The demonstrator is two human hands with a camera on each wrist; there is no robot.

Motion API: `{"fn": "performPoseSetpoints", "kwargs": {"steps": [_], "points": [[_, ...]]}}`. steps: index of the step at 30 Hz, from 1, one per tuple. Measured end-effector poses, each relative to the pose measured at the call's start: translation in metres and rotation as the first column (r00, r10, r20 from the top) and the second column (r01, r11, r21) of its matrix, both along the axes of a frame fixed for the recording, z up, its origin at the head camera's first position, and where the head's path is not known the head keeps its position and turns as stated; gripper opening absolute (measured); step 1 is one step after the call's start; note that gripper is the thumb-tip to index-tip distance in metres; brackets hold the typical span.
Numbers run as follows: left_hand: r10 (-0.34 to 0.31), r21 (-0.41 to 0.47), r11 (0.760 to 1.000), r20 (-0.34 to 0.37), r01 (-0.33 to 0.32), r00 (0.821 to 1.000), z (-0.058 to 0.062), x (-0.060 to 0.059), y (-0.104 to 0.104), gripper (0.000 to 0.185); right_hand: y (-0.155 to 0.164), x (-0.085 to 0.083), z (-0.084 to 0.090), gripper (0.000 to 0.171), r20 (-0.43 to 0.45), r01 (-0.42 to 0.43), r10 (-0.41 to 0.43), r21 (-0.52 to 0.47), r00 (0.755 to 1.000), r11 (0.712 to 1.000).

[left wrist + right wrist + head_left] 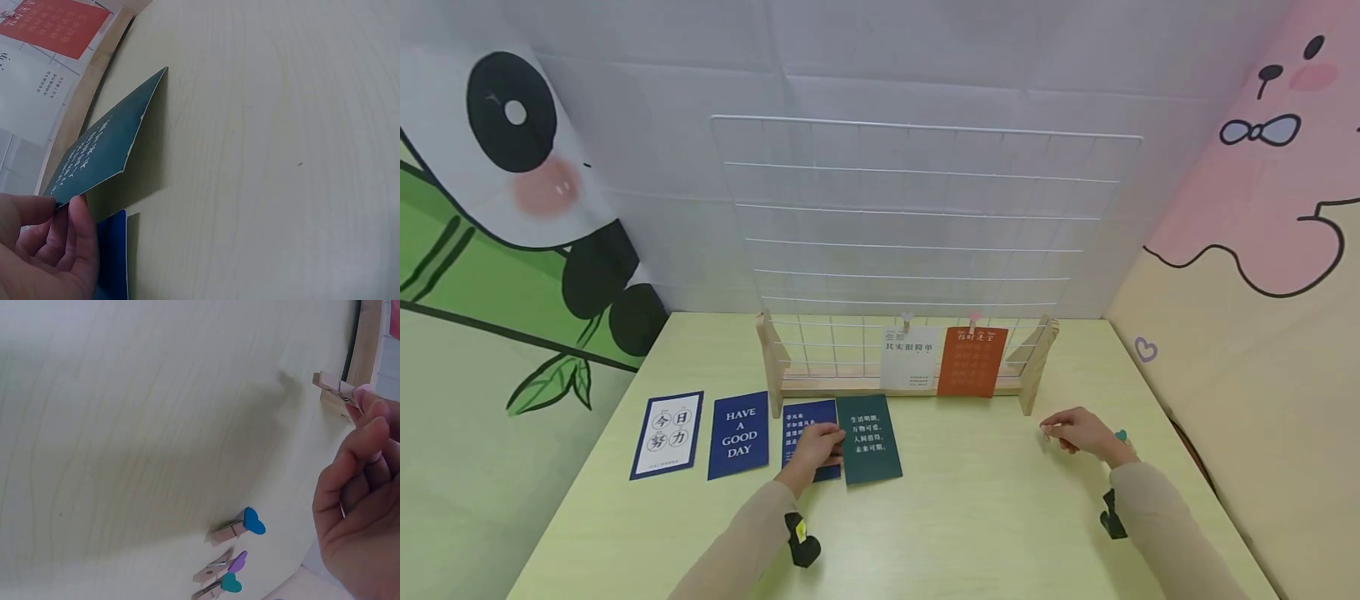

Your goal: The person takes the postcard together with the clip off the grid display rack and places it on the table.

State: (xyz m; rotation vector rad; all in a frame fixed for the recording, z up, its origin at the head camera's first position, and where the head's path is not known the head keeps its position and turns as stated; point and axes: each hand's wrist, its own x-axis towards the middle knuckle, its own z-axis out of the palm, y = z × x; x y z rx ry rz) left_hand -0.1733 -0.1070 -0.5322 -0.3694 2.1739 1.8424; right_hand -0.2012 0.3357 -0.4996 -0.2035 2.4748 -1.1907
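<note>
My left hand [817, 450] pinches the left edge of a dark green card [871, 440] with white writing. In the left wrist view that card [103, 140] is tilted up off the table, its shadow beneath it. A blue card [808, 417] lies partly under the left hand. At the right, my right hand [1082, 433] holds a small wooden clothespin [334, 387] between thumb and fingers; a bit of pink shows at its held end. A white card [908, 358] and an orange-red card [972, 362] hang by clothespins on the white wire grid [910, 215].
Two more cards lie at the left: a blue-bordered white one [666, 435] and a blue one [738, 435]. Clothespins with a blue heart [254, 520], a purple heart [237, 561] and a teal heart [230, 583] lie near the right hand. A wooden stand [1034, 367] supports the grid.
</note>
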Motion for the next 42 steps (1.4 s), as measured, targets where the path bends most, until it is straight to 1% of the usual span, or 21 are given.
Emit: {"fn": "performPoseSetpoints", "kwargs": {"steps": [4, 6, 8, 11, 12, 14, 21, 25, 26, 35, 38, 42], "points": [[0.018, -0.021, 1.000, 0.001, -0.018, 1.000, -0.002, -0.001, -0.001, 0.029, 0.009, 0.001, -0.002, 0.023, -0.005, -0.012, 0.012, 0.037, 1.000, 0.999], [0.017, -0.032, 0.999, -0.008, -0.017, 1.000, -0.002, -0.001, -0.001, 0.030, 0.012, 0.002, -0.003, 0.022, 0.003, 0.001, -0.001, 0.060, 1.000, 0.998], [0.024, -0.038, 0.999, -0.010, -0.024, 1.000, -0.003, -0.001, -0.001, 0.030, 0.015, 0.002, -0.005, 0.021, 0.005, -0.004, 0.004, 0.084, 1.000, 0.996], [0.027, -0.048, 0.998, -0.019, -0.028, 0.999, -0.004, -0.001, -0.001, 0.030, 0.019, 0.002, -0.009, 0.019, 0.025, 0.032, -0.035, 0.123, 0.999, 0.992], [0.032, -0.050, 0.998, -0.017, -0.033, 0.999, -0.004, -0.002, -0.001, 0.030, 0.020, 0.002, -0.010, 0.019, 0.023, 0.028, -0.032, 0.127, 0.999, 0.991], [0.031, -0.059, 0.998, -0.022, -0.032, 0.999, -0.004, -0.002, -0.001, 0.029, 0.022, 0.002, -0.012, 0.019, 0.028, 0.045, -0.049, 0.132, 0.998, 0.990], [0.045, -0.087, 0.995, -0.026, -0.047, 0.999, -0.004, -0.002, 0.000, 0.029, 0.022, 0.002, -0.014, 0.019, 0.010, 0.048, -0.050, 0.145, 0.999, 0.988], [0.048, -0.108, 0.993, -0.046, -0.052, 0.998, -0.004, -0.002, 0.000, 0.027, 0.022, 0.001, -0.016, 0.019, 0.011, 0.054, -0.057, 0.146, 0.998, 0.988], [0.047, -0.115, 0.992, -0.054, -0.053, 0.997, -0.004, -0.002, 0.000, 0.027, 0.023, 0.001, -0.017, 0.019, 0.007, 0.045, -0.046, 0.148, 0.999, 0.988], [0.049, -0.188, 0.980, -0.080, -0.064, 0.996, 0.001, 0.000, 0.000, 0.024, 0.023, 0.003, -0.022, 0.017, -0.013, 0.045, -0.044, 0.141, 0.999, 0.989], [0.045, -0.208, 0.976, -0.086, -0.062, 0.995, 0.000, 0.000, -0.001, 0.024, 0.022, 0.005, -0.022, 0.018, -0.030, 0.056, -0.053, 0.132, 0.998, 0.990], [0.046, -0.235, 0.970, -0.094, -0.067, 0.995, -0.001, 0.001, -0.002, 0.023, 0.022, 0.006, -0.021, 0.019, -0.033, 0.078, -0.074, 0.150, 0.997, 0.986]]}}
